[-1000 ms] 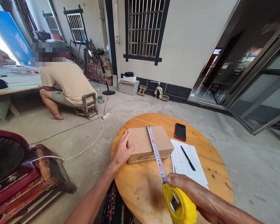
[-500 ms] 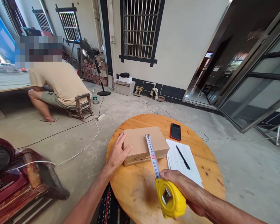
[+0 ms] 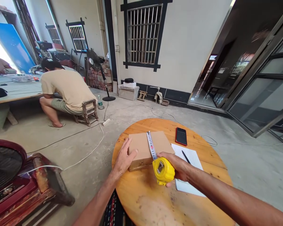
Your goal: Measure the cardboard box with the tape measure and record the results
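**One box, one tape measure, both hands on the table**

Far left, we have one person [image 3: 68, 89] sitting on one low stool [image 3: 87, 111], back to us and well apart from the action.

Now to our one round table [image 3: 151, 201]. Our left hand [image 3: 124, 158] comes first: it lies flat with the fingers spread, palm against the left end of the single box [image 3: 141, 147] and fingertips over its top edge. The box lies flat on the table's far left part, its long axis running left to right across our view.

Over its top runs one blade [image 3: 150, 145], crossing the short way from the near edge to the far edge and leaning slightly left as it goes away from us.

Next, one yellow tape measure [image 3: 163, 170], just off the box's near edge. Our right hand [image 3: 178, 164] is curled closed around the case, thumb on top by the blade's mouth.

On the right we count one phone [image 3: 181, 136], face up beyond the box's right end. There is also one pen [image 3: 185, 155] on white paper [image 3: 195, 158], partly under our right wrist. We cannot tell how many sheets lie there.
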Available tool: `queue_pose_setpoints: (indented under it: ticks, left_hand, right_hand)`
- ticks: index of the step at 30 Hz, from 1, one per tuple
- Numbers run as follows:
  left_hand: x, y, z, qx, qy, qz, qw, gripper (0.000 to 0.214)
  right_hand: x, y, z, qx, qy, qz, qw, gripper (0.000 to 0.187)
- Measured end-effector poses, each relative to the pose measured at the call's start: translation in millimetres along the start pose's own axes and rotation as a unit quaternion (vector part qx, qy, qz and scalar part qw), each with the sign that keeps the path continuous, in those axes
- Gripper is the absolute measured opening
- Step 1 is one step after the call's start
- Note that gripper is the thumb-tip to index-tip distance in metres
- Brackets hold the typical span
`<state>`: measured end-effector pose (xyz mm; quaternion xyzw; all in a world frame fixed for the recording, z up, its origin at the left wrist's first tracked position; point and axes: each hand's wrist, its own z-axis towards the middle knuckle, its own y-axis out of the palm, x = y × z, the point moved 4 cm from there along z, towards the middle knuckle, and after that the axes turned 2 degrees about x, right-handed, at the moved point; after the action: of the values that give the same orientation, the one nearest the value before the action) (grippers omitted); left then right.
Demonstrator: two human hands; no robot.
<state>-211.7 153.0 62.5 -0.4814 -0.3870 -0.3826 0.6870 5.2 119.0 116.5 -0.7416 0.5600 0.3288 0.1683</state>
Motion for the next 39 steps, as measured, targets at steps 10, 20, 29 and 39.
queue_pose_setpoints:
  ticks: [10,20,29,39]
  left_hand:
    - [1.1,8.7,-4.7,-0.014,-0.033,-0.055,0.998,0.059]
    - [4.2,8.3,-5.7,-0.003,-0.053,-0.065,0.996,0.058]
    - [3.5,9.3,-5.7,-0.005,-0.063,-0.074,0.995,0.058]
    - [4.6,10.1,-6.5,-0.003,-0.077,-0.087,0.993,0.058]
  right_hand:
    - [20.2,5.0,0.0,-0.080,-0.018,0.106,0.991,0.044]
    - [33.9,12.3,11.3,-0.138,-0.055,0.188,0.971,0.048]
    - [24.5,3.1,-6.5,0.005,-0.011,0.042,0.999,0.035]
    - [25.9,5.6,-17.6,0.021,0.022,0.017,0.999,0.035]
